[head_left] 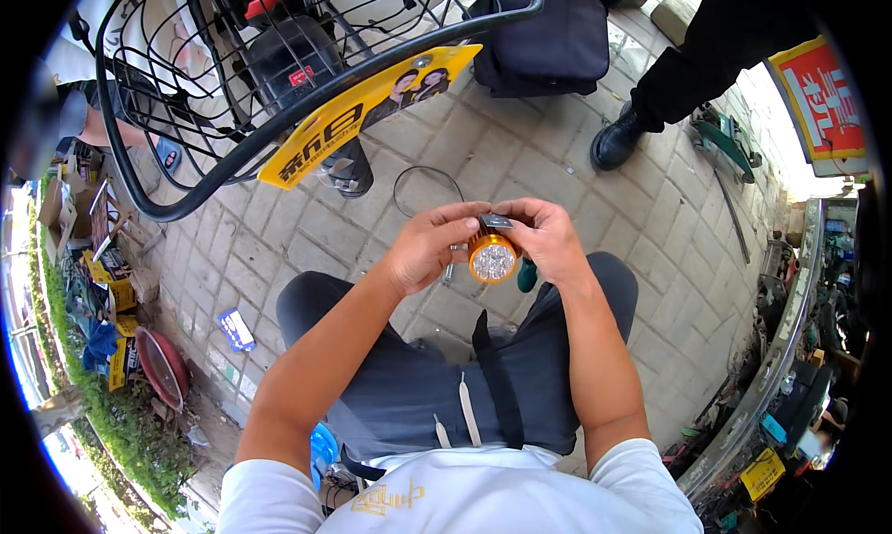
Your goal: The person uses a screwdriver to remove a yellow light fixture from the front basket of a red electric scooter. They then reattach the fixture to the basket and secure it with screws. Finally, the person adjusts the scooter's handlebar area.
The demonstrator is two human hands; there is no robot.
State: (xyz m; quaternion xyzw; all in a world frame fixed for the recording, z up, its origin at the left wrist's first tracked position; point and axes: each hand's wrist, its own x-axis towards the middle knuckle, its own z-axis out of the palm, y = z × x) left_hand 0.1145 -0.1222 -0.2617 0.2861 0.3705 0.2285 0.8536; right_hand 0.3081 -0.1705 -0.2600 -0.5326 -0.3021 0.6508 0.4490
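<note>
Between my two hands, above my knees, is a small round LED lamp [492, 261] with a gold rim and a clear face of several lenses. Its lit-looking face points toward me, and a dark flat bracket [496, 222] sits at its top. My left hand [429, 246] grips the lamp's left side with the fingers bent around it. From the other side my right hand [548, 237] pinches it near the bracket. A dark green rounded handle [528, 275] shows just below my right hand; whether that hand holds it I cannot tell.
A black wire basket [321, 79] with a yellow plate [362, 116] hangs close ahead on the left. Behind the lamp a thin cable loop [409, 173] lies over the paving. Further off are a black bag [544, 41] and another person's boot [618, 145]. Clutter lines both sides.
</note>
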